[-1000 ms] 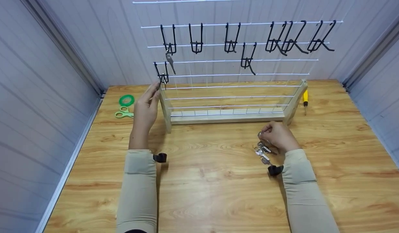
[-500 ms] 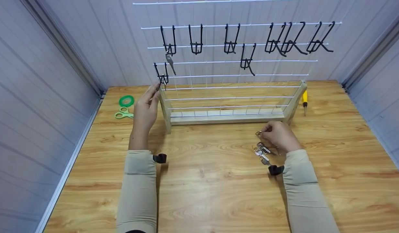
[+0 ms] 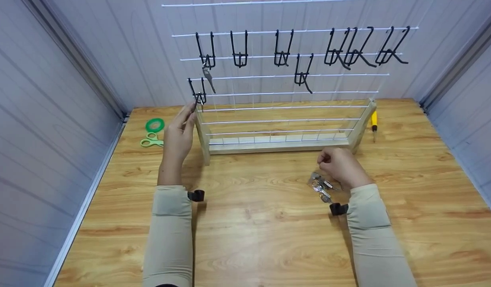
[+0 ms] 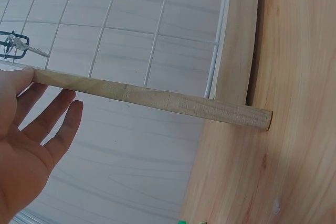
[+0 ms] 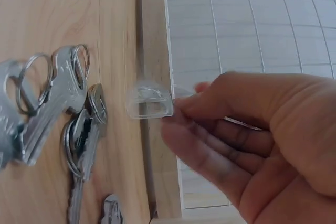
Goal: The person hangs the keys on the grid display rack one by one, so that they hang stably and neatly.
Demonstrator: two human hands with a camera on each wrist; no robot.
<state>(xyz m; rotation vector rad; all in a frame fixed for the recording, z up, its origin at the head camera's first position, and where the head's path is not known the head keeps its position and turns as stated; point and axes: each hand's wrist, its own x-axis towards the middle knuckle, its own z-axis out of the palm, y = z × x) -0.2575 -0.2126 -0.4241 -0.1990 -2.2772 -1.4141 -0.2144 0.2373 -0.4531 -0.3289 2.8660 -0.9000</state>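
At the left end of the white wire rack (image 3: 269,107), my left hand (image 3: 179,133) holds the wooden side post (image 4: 152,100), thumb on one face and fingers behind it. My right hand (image 3: 343,165) pinches a blurred silvery key (image 5: 149,103) by its slotted head, low in front of the rack's right end. Beside that hand, several keys (image 5: 47,98) with split rings lie on the table. A key (image 3: 208,77) hangs from the upper left black hook (image 3: 206,56), and another (image 4: 21,41) from the hook close to my left fingertips.
Several more black hooks (image 3: 283,54) hang along the upper wires. Green tape (image 3: 155,125) and green scissors (image 3: 150,140) lie left of the rack. A yellow screwdriver (image 3: 374,123) lies right of it. Pale panels enclose the wooden table (image 3: 261,223).
The ring that showed at my right fingertips is out of sight in the head view. A grey key part now shows at the pile's upper left. My left hand keeps its place.
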